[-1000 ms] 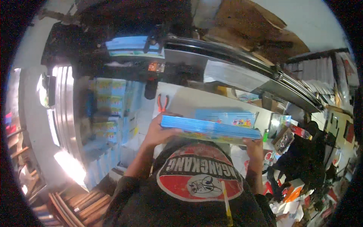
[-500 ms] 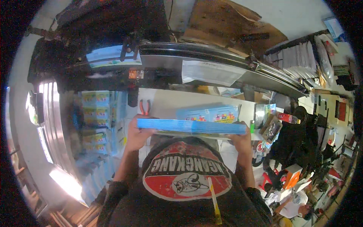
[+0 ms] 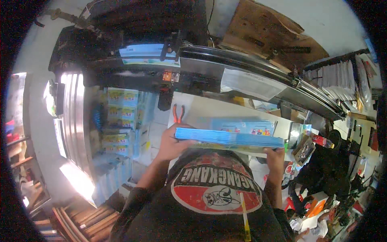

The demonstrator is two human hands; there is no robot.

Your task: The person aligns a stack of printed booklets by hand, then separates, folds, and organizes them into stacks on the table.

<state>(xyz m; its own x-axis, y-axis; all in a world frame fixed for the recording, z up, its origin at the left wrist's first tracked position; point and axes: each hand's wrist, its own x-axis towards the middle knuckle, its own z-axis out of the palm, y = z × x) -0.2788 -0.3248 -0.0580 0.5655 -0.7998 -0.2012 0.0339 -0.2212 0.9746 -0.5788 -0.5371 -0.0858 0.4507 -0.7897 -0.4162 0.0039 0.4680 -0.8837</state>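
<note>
The blue stack (image 3: 229, 137) is up in front of the person's belly, over the near side of the white table (image 3: 197, 105). It is made of many thin flat layers, and their edges face up. The left hand (image 3: 171, 144) grips one end, with its thumb on the near side. The right hand (image 3: 275, 158) grips the other end, with its thumb near the corner. Close behind the stack is a black shirt (image 3: 205, 222) with a red and white picture on it. A thin yellow strip (image 3: 245, 220) hangs down the shirt.

On the table, just past the left hand, lie pliers (image 3: 178, 114) with red handles. Blue sheets (image 3: 256, 128) with small bright pictures lie just beyond the stack. Off to the left are piles of blue and yellow printed sheets (image 3: 122, 115). To the right are a small box (image 3: 304, 153) and a red bottle (image 3: 322, 141).

Farther off, a long dark machine (image 3: 238, 58) has a white paper (image 3: 252, 84) on it. Behind it leans a big brown board (image 3: 270, 30).
</note>
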